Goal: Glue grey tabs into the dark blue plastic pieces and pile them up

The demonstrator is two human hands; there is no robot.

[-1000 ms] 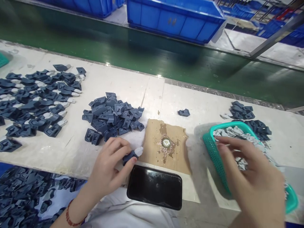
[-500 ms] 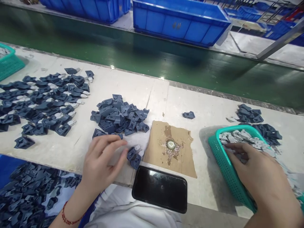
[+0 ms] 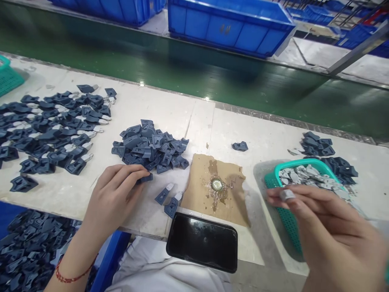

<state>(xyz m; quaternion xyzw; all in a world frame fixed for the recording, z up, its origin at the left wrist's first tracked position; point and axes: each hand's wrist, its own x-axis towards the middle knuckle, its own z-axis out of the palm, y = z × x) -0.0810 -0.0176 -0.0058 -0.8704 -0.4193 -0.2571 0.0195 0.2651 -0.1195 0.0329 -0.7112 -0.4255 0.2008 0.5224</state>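
My left hand [image 3: 120, 194] is closed on a dark blue plastic part [image 3: 147, 178] at the front of a heap of similar blue parts [image 3: 152, 146]. Between the thumb and fingers of my right hand [image 3: 328, 227] is a small light grey plastic piece [image 3: 287, 195]. That hand is over the near side of a green basket [image 3: 288, 227] holding many such grey pieces [image 3: 306, 175]. Two blue parts with white-grey tips, one a joined part [image 3: 163, 194] and the other a second joined part [image 3: 172, 206], lie between my hands, beside a piece of cardboard [image 3: 225, 211].
On the cardboard sits a small round cap [image 3: 216, 185] amid wet, glittery stains. A black phone [image 3: 202, 242] lies at the table's front edge. Many joined parts [image 3: 54, 138] spread across the left. A blue bin of parts [image 3: 33, 243] stands below left. One blue part [image 3: 240, 146] lies apart.
My right hand has come up out of the basket with a grey piece. My left hand has moved left from the joined parts and taken a blue part by the heap.
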